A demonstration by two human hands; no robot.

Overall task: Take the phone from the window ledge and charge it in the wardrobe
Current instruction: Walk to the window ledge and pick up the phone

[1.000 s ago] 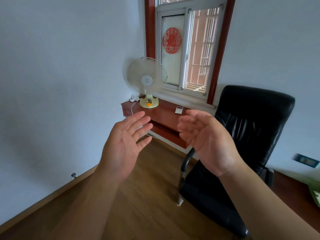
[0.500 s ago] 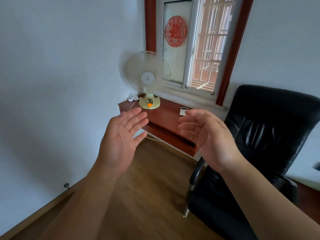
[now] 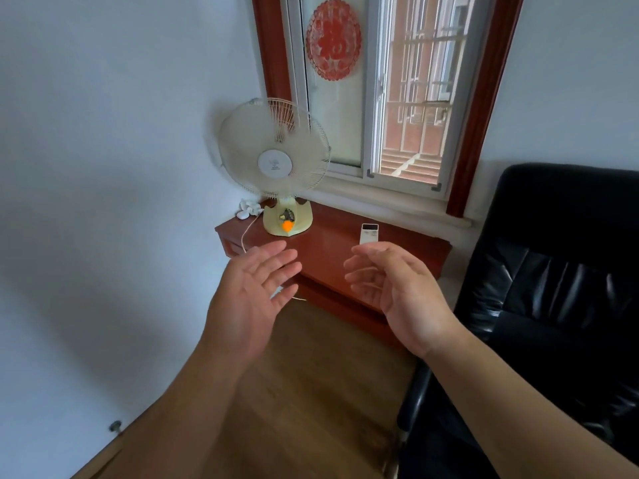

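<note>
A small white phone (image 3: 369, 233) lies flat on the red-brown wooden window ledge (image 3: 332, 242), right of the fan and just under the window. My left hand (image 3: 250, 299) is raised in front of the ledge, palm inward, fingers spread and empty. My right hand (image 3: 397, 292) hovers just below the phone, fingers loosely curled and apart, holding nothing. Both hands are short of the phone and do not touch it. No wardrobe is in sight.
A cream table fan (image 3: 276, 167) stands on the ledge's left end, with a white plug and cord (image 3: 247, 210) behind it. A black leather office chair (image 3: 553, 288) fills the right side, close to the ledge. The wooden floor (image 3: 311, 392) lies below, white wall at left.
The view has come closer to the ledge and window. Both hands stay raised and empty, now nearer the phone, with the right fingertips just below it.
</note>
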